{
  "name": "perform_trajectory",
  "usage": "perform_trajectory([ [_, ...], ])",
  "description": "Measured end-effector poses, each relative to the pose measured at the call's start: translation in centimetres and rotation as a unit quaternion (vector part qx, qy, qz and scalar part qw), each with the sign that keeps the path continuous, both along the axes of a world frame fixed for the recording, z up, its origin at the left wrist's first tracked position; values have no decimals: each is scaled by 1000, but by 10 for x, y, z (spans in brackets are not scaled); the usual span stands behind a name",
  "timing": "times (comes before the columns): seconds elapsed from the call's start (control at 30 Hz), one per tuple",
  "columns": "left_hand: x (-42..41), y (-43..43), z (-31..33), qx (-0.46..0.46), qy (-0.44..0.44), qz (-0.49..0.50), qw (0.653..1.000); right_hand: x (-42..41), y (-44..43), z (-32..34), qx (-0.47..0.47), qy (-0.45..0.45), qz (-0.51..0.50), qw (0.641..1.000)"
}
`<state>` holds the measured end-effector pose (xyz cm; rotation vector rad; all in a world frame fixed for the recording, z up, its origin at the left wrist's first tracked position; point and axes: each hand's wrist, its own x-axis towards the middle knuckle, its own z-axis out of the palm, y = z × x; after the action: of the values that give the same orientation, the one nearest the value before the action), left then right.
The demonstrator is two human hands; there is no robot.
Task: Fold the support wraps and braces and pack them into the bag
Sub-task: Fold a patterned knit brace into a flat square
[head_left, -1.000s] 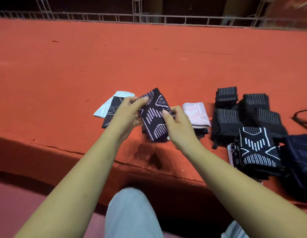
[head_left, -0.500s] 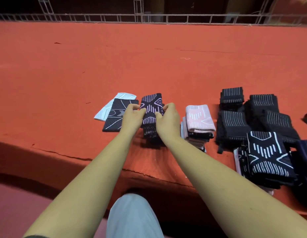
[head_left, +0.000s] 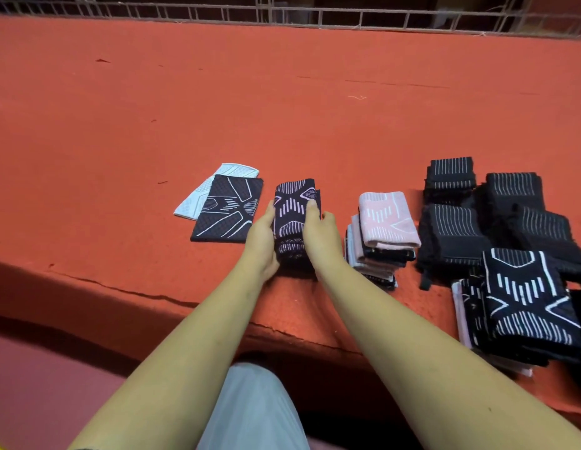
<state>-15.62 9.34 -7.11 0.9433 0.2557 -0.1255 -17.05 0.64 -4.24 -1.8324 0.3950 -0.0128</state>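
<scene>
A folded black brace with pink lines (head_left: 294, 206) lies on the red carpeted ledge (head_left: 282, 108). My left hand (head_left: 261, 237) cups its left edge. My right hand (head_left: 321, 233) holds its right edge, thumb on top and fingers down the side. To the left, a flat black brace with white lines (head_left: 225, 209) lies partly over a white one (head_left: 193, 203). Just right of my hands stands a folded stack topped by a pink brace (head_left: 384, 222). I cannot make out the bag clearly in this view.
Several folded black striped wraps (head_left: 451, 232) crowd the right side, with a black-and-white patterned stack (head_left: 526, 297) nearest me. The ledge's cracked front edge (head_left: 152, 297) drops off before my grey-trousered knee (head_left: 253, 407). A metal railing (head_left: 282, 14) runs along the back.
The brace was held up between both hands; it has since been folded smaller and lowered onto the ledge, and my hands have slid to its two sides.
</scene>
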Motion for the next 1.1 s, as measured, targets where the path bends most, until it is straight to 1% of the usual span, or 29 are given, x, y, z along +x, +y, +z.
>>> perform_trajectory([
  [0.07,1,-2,0,-4,-13,0,1000,-1,0,-1,5,-17,10,1000],
  [0.17,2,-5,5,5,-27,1,1000,-2,2,-4,31,-72,0,997],
  [0.27,7,-7,4,30,-33,-5,999,-4,-1,-3,12,-80,-4,997],
  [0.33,11,-8,1,96,-33,-24,995,-4,-5,-9,-22,-68,-16,997],
  [0.4,11,-8,-2,212,-33,-44,976,-5,-8,-18,-62,-52,-26,996],
  [0.47,9,-7,0,294,-34,-25,955,-7,-9,-23,-83,-71,-24,994],
  [0.53,8,0,4,336,-32,-7,941,-7,-8,-20,-104,-104,-21,989],
  [0.6,7,11,6,351,-31,-13,936,-6,-7,-14,-124,-138,-19,982],
  [0.7,6,31,11,334,-26,-22,942,-8,-3,4,-143,-181,-3,973],
  [0.77,5,50,16,317,-37,6,948,-11,5,15,-169,-226,17,959],
  [0.83,5,75,18,313,-53,41,947,-15,18,22,-182,-291,34,938],
  [0.87,4,90,16,338,-62,57,937,-17,26,24,-182,-319,54,928],
  [0.9,3,105,12,385,-72,72,917,-19,34,24,-182,-337,85,920],
  [0.93,1,120,7,456,-73,86,883,-22,43,22,-183,-340,124,914],
  [0.97,-1,135,0,531,-67,95,839,-23,52,19,-184,-327,165,912],
  [1.03,-4,159,-15,672,-13,77,736,-25,69,7,-186,-278,235,913],
  [1.07,-5,166,-19,710,18,42,702,-24,77,-1,-194,-252,260,912],
  [1.1,-4,171,-26,736,31,1,677,-22,83,-11,-209,-227,283,908],
])
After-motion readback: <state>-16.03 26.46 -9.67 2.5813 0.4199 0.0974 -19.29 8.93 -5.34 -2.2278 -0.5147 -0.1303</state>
